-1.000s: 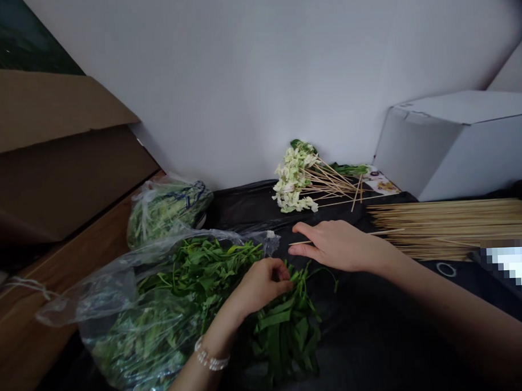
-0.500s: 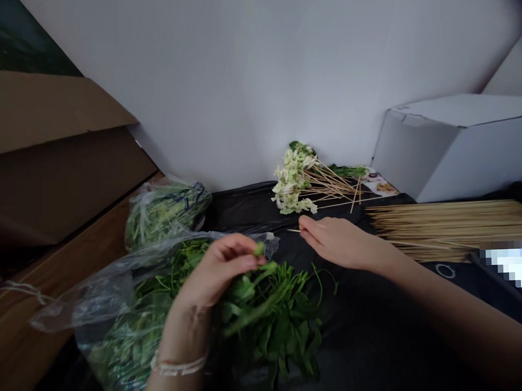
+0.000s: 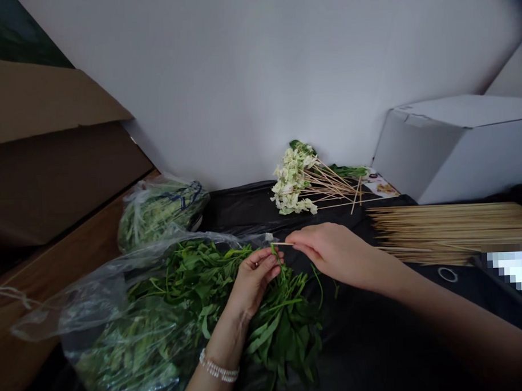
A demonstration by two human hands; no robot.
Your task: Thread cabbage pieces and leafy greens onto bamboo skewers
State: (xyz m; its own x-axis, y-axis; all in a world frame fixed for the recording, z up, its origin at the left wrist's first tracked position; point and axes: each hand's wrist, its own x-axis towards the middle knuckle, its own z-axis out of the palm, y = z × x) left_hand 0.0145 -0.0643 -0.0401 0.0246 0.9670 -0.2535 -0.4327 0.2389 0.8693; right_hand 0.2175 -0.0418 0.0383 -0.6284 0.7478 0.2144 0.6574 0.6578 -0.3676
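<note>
My left hand [image 3: 258, 272], with a beaded bracelet at the wrist, pinches a green stem [image 3: 274, 253] of leafy greens. My right hand [image 3: 320, 247] is closed on a thin wooden skewer [image 3: 282, 244], whose short visible end points left and meets the top of the stem. Whether the tip has gone through the stem, I cannot tell. Below both hands lies a bunch of leafy greens [image 3: 287, 337], stems upward. More greens [image 3: 190, 272] spill from an open clear plastic bag [image 3: 120, 331] on the left.
Skewers threaded with pale, ruffled leaves [image 3: 292, 183] lie at the back by the wall. A thick pile of bare skewers [image 3: 450, 226] is at right, before a white box [image 3: 465, 148]. A tied bag of greens [image 3: 159, 213] and a cardboard box [image 3: 50, 168] stand left.
My left hand has moved right and slightly down with the stem. My right hand has shifted left and down, bringing the skewer's end to the stem.
</note>
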